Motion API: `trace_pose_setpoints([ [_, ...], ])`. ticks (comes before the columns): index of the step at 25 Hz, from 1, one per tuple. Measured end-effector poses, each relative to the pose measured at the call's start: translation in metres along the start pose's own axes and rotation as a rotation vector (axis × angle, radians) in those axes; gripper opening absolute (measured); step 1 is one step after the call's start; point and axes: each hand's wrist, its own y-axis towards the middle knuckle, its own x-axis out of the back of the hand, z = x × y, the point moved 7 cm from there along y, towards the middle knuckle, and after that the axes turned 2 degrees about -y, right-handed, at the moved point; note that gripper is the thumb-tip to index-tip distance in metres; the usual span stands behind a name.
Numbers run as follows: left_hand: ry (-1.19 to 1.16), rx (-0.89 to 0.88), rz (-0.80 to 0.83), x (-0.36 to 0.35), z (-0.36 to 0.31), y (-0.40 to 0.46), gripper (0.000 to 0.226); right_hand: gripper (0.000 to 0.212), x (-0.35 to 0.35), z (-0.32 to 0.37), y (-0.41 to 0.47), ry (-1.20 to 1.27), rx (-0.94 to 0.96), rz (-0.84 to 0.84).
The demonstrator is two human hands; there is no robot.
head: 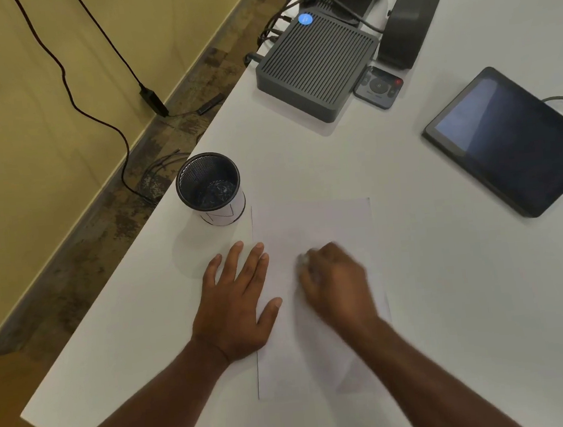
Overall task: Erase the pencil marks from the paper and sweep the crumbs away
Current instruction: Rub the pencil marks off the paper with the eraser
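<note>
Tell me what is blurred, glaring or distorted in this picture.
Head view: the right hand is motion-blurred over the paper; the left hand is sharp, flat on the paper's edge; the tablet screen shows pale glare; wide-angle distortion bends the table edges.

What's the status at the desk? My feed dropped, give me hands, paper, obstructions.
Left hand flat, pinning paper edge. Right hand blurred, closed on small pale thing, likely eraser. Mesh cup beside paper's far left corner; nothing blocking.
</note>
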Motion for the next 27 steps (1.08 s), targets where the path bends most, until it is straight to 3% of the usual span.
trace_pose_setpoints([
  [2,-0.006,-0.001,-0.001,0.000,0.000,-0.001,0.073,0.018,-0.004,-0.002,0.003,0.044,0.077,0.065],
  [4,-0.007,0.013,0.001,-0.001,0.001,0.000,0.073,0.024,0.017,-0.045,0.034,-0.005,-0.120,-0.087],
  [6,-0.007,0.015,-0.002,0.000,0.001,0.001,0.073,0.025,0.027,-0.048,0.042,-0.019,-0.196,-0.150],
  [10,-0.012,-0.004,-0.011,0.000,0.000,0.000,0.074,0.018,-0.012,0.012,0.015,0.027,0.134,0.046],
  [14,-0.012,0.012,-0.010,-0.001,0.002,0.001,0.074,0.026,0.022,-0.039,0.058,-0.052,-0.188,-0.153],
  [18,-0.028,-0.014,-0.030,0.001,0.000,-0.001,0.072,0.018,-0.022,0.033,0.016,0.002,0.160,0.072],
  [19,-0.028,-0.012,-0.033,0.001,0.000,-0.001,0.072,0.020,-0.019,0.023,0.029,0.032,0.128,0.094],
  [21,-0.016,0.004,-0.026,0.001,0.001,0.000,0.073,0.026,0.005,-0.023,0.065,-0.015,-0.102,-0.060],
  [23,-0.016,0.006,-0.024,0.002,0.000,0.001,0.073,0.026,0.012,-0.026,0.069,-0.025,-0.160,-0.095],
  [26,-0.024,-0.010,-0.032,0.003,-0.001,0.000,0.071,0.018,-0.023,0.029,0.028,-0.031,0.130,0.069],
  [27,-0.026,-0.010,-0.030,0.003,-0.001,-0.001,0.072,0.019,-0.021,0.025,0.036,0.001,0.132,0.103],
])
